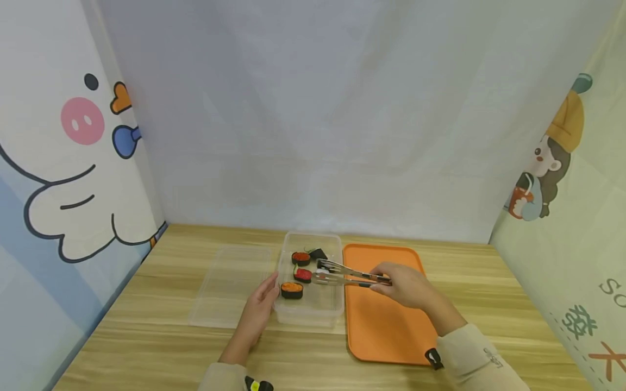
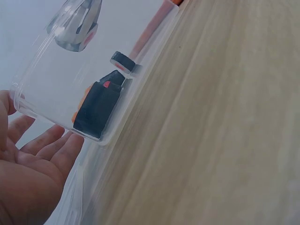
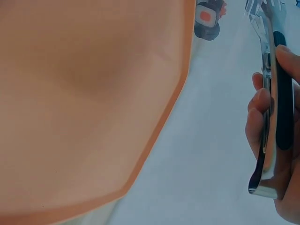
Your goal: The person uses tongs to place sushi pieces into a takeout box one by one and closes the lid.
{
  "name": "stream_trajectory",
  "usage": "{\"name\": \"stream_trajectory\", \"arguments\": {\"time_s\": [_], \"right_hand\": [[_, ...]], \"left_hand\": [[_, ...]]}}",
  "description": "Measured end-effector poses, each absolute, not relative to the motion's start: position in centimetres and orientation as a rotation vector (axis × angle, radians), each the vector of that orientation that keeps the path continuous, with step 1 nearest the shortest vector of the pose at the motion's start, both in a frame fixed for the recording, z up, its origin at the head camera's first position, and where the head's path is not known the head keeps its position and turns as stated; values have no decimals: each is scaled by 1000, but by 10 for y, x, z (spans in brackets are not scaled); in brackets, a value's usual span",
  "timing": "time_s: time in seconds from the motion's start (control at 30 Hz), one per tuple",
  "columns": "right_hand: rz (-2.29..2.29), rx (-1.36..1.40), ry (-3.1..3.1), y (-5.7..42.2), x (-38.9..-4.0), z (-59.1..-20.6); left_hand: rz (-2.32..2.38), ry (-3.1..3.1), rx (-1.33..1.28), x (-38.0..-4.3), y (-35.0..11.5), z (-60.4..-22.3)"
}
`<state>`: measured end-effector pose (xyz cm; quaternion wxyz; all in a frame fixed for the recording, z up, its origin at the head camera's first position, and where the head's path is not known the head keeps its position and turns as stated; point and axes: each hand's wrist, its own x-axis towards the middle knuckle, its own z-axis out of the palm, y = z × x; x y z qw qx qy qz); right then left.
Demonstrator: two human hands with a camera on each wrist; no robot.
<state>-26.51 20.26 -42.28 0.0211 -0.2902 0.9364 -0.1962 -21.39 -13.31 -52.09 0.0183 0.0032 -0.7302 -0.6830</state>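
Observation:
My right hand point(image 1: 403, 285) grips metal tongs point(image 1: 359, 278) with dark handle panels, reaching leftward into a clear plastic container point(image 1: 309, 316). The tong ends close around a small white piece with a pinkish patch point(image 2: 87, 39), mostly hidden by the metal. Inside the container lie toy sushi: an orange-topped piece point(image 1: 292, 290), two red-topped pieces point(image 1: 300, 258), a black triangle point(image 1: 319, 254) and a black-wrapped roll with a white face and orange centre point(image 3: 205, 16). My left hand point(image 1: 259, 307) rests at the container's left wall, its fingers point(image 2: 45, 139) extended along the outside.
An orange tray point(image 1: 381, 331) lies to the right of the container, under my right forearm. Left of the container lies a clear flat lid point(image 1: 225, 293) on the wooden table point(image 1: 146, 336). A pale curtain point(image 1: 313, 136) hangs behind the table.

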Motion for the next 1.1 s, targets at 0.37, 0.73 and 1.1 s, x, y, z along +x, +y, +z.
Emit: {"name": "stream_trajectory", "arguments": {"time_s": [0.37, 0.73, 1.1], "right_hand": [[-610, -878, 2921, 210, -263, -414], [-789, -690, 2978, 233, -250, -417], [-950, -411, 3069, 269, -248, -438]], "left_hand": [[-2110, -2278, -1, -196, -128, -480], [-2125, -2254, 12, -213, -132, -518], [-2132, -2249, 1, -211, -132, -515]]}}
